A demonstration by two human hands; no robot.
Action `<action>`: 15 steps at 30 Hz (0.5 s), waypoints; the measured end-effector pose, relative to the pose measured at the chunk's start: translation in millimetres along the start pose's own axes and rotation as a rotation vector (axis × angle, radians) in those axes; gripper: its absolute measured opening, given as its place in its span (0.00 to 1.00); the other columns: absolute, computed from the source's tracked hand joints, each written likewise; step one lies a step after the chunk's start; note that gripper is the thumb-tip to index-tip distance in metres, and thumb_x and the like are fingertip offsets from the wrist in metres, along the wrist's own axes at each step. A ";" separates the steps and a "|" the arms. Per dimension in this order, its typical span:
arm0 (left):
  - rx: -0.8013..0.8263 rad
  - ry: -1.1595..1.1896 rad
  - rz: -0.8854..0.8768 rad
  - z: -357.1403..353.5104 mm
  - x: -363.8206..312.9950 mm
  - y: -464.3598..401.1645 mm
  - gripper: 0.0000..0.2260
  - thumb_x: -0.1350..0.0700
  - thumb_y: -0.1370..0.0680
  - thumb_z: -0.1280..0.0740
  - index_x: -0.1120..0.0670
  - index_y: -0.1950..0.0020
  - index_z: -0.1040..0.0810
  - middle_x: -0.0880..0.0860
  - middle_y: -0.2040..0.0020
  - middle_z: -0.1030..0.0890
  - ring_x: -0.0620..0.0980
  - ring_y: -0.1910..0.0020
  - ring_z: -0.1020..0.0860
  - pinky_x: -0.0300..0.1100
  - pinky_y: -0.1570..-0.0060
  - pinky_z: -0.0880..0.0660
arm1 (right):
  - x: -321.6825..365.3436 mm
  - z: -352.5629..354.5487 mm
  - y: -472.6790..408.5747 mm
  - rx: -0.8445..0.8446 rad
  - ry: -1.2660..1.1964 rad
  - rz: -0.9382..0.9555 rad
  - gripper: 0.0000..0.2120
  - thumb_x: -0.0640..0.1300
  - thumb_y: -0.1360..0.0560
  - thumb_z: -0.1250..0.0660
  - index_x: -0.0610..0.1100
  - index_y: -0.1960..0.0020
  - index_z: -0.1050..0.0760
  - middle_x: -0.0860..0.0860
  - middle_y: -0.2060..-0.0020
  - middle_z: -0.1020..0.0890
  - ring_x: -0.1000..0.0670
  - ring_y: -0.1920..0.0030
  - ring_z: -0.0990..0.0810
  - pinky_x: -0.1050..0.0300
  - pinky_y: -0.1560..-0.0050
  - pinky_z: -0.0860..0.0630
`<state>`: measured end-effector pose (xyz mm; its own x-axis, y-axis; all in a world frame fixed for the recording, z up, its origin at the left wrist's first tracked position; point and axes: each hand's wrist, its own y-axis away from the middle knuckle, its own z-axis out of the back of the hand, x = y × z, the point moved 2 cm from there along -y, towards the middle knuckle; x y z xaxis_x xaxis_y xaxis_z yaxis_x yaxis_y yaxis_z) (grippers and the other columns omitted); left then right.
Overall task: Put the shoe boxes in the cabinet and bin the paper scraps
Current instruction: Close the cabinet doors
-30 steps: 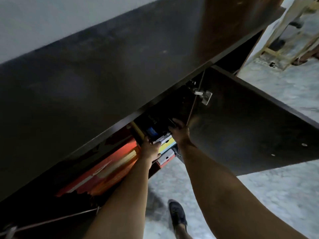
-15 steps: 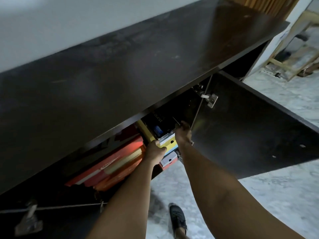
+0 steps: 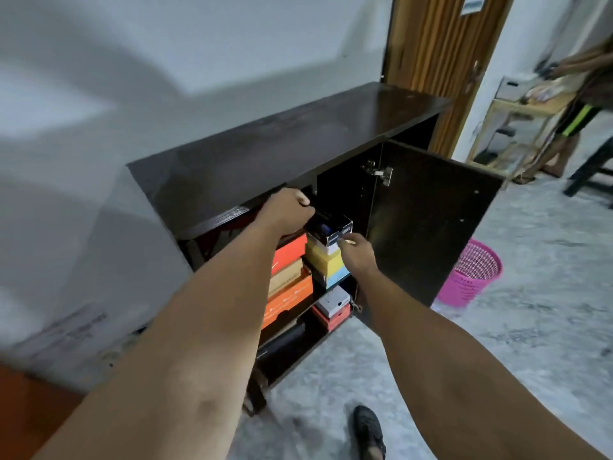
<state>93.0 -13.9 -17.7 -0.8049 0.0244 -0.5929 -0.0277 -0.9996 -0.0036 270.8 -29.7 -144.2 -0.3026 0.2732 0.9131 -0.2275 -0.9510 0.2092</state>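
Note:
A dark brown cabinet (image 3: 282, 151) stands against the wall with its right door (image 3: 431, 220) swung open. Inside, orange shoe boxes (image 3: 288, 254) are stacked on the left. A yellow and blue box (image 3: 326, 263) sits beside them, with a dark open box (image 3: 335, 232) on top. My left hand (image 3: 288, 210) is curled over the far left end of the dark box, under the cabinet top. My right hand (image 3: 356, 252) holds its front right corner. A grey and a red box (image 3: 333, 307) lie on the lower shelf.
A pink mesh bin (image 3: 471, 273) stands on the grey floor to the right of the open door. My shoe (image 3: 370, 433) is at the bottom. A wooden door (image 3: 441, 54) and a light wooden shelf unit (image 3: 510, 134) are at the back right.
The view has pulled back and up from under the cabinet top, so the whole cabinet and the pink bin show. Both hands stay on the dark top box.

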 end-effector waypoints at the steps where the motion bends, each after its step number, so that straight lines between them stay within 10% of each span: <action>1: -0.042 -0.072 -0.035 16.5 4.0 9.2 0.15 0.47 0.26 0.35 0.50 0.43 0.17 0.51 0.41 0.16 0.54 0.41 0.20 0.44 0.44 0.25 | 13.6 -6.7 18.8 0.032 0.020 0.042 0.16 0.49 0.19 0.34 0.44 0.34 0.23 0.48 0.52 0.20 0.49 0.57 0.22 0.60 0.59 0.27; 4: -0.132 -0.340 -0.121 56.2 26.0 34.5 0.16 0.46 0.25 0.37 0.49 0.40 0.20 0.53 0.40 0.18 0.58 0.41 0.21 0.50 0.43 0.22 | 51.1 -31.9 72.7 0.202 0.103 0.159 0.20 0.50 0.20 0.33 0.45 0.30 0.26 0.46 0.40 0.19 0.46 0.42 0.19 0.52 0.42 0.23; 6: -0.114 -0.514 -0.111 76.6 50.4 41.4 0.19 0.44 0.24 0.36 0.50 0.37 0.24 0.57 0.38 0.21 0.61 0.38 0.24 0.57 0.41 0.23 | 74.3 -48.1 110.3 0.326 0.211 0.242 0.23 0.52 0.19 0.33 0.44 0.28 0.28 0.46 0.38 0.20 0.49 0.47 0.20 0.55 0.48 0.24; 12: 0.082 -0.567 0.060 95.2 118.7 58.1 0.43 0.31 0.22 0.43 0.57 0.17 0.51 0.57 0.17 0.52 0.61 0.18 0.51 0.62 0.22 0.51 | 117.7 -92.1 214.5 0.745 0.459 0.321 0.41 0.68 0.25 0.32 0.44 0.22 0.37 0.44 0.30 0.24 0.42 0.34 0.23 0.53 0.41 0.24; 15: 0.048 -0.519 0.028 97.6 119.5 67.0 0.44 0.29 0.21 0.49 0.58 0.17 0.51 0.56 0.16 0.53 0.58 0.18 0.53 0.60 0.22 0.54 | 97.7 -106.6 232.5 0.699 0.685 0.344 0.40 0.50 0.21 0.31 0.42 0.20 0.51 0.38 0.48 0.20 0.35 0.45 0.20 0.51 0.55 0.26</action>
<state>-62.9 -76.7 -10.2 -0.9933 0.0133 -0.1150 -0.0192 -0.9985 0.0504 89.7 -208.7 -43.7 -0.7607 -0.2133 0.6130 0.4922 -0.8053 0.3306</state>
